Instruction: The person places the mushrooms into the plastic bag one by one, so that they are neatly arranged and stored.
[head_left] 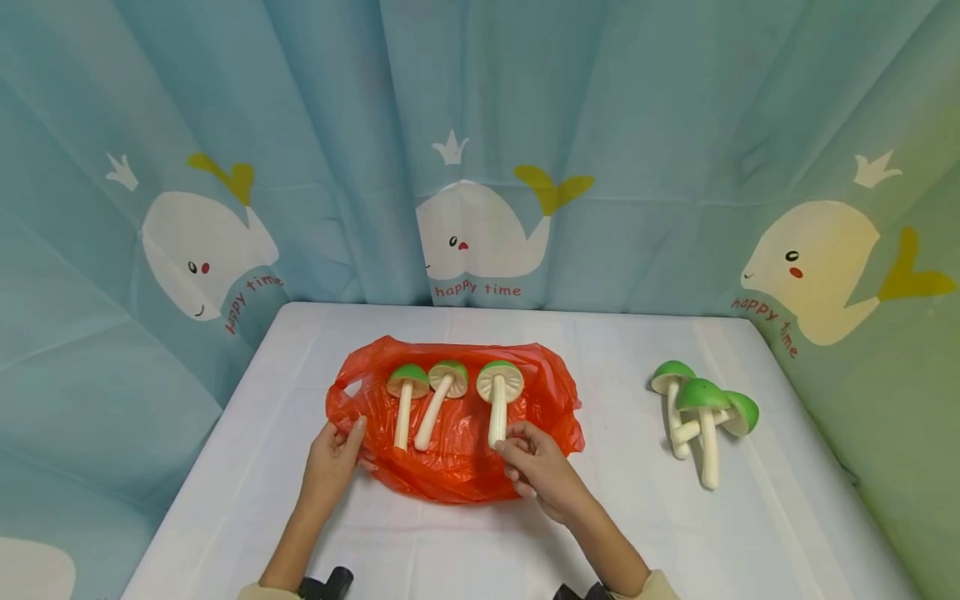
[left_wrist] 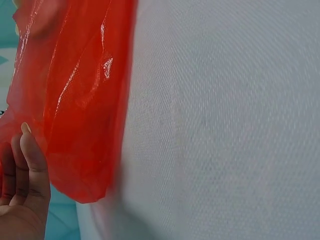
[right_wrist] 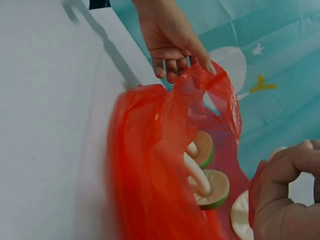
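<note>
A red plastic bag lies spread on the table with its mouth open. My left hand pinches the bag's left edge by a handle, which the right wrist view also shows. Inside the bag, two toy mushrooms with green caps, a left one and a middle one, lie side by side. My right hand pinches the stem end of a third toy mushroom, its pale underside facing me, over the right part of the bag. In the right wrist view, red plastic lies against the right hand's fingers.
Three more green-capped mushrooms lie in a crossed pile on the right of the white table. A blue-green curtain with whale prints hangs behind and at both sides.
</note>
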